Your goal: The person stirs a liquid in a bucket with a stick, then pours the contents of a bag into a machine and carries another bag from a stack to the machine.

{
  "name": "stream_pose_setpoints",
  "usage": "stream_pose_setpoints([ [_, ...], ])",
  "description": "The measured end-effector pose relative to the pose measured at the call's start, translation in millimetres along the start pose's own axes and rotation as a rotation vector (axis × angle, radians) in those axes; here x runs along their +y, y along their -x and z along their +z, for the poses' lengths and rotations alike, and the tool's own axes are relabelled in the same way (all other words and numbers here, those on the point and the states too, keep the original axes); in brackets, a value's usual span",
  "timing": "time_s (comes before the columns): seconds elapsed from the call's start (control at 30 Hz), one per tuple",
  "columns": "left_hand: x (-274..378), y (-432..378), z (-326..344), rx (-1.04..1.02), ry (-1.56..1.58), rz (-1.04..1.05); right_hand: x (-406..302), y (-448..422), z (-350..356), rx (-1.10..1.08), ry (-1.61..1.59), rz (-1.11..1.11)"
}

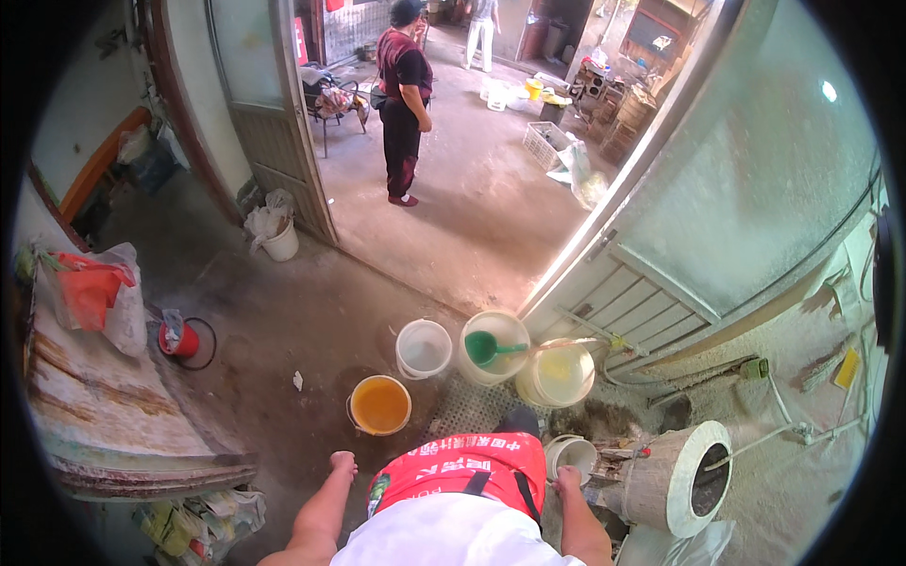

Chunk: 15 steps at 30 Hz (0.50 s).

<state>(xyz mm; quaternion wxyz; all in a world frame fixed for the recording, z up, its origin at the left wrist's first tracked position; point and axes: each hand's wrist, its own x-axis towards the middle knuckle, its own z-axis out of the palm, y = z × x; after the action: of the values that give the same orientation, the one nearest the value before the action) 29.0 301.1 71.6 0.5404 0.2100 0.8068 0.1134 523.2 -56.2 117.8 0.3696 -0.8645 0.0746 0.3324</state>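
My left hand [344, 463] hangs beside the red apron [460, 470], fingers curled, with no object visible in it. Just beyond it stands a bucket of orange liquid [381, 405]. My right hand [567, 480] is at the rim of a small white bucket [577, 456] by my right side; whether it grips the rim or handle is unclear. Ahead of me are a white bucket [423, 349], a larger bucket [493, 318] with a green plastic scoop [483, 349] in it, and a bucket with yellowish contents [564, 371].
A drum-shaped machine [676, 477] stands at my right. A wooden door [290, 170] and a glazed door panel [630, 297] flank the doorway. One person [405, 92] stands beyond it, another farther back. A small red bucket [180, 340] sits on the floor at left.
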Motion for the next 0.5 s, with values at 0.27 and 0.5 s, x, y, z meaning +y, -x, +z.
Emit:
stream_pose_setpoints([
  [0.27,-5,2,5,-0.002,-0.022,-0.026,-5,-15,-1,0.029,-0.071,0.020],
  [0.5,3,5,9,-0.021,-0.024,0.025,-7,-15,-1,0.046,-0.060,-0.006],
])
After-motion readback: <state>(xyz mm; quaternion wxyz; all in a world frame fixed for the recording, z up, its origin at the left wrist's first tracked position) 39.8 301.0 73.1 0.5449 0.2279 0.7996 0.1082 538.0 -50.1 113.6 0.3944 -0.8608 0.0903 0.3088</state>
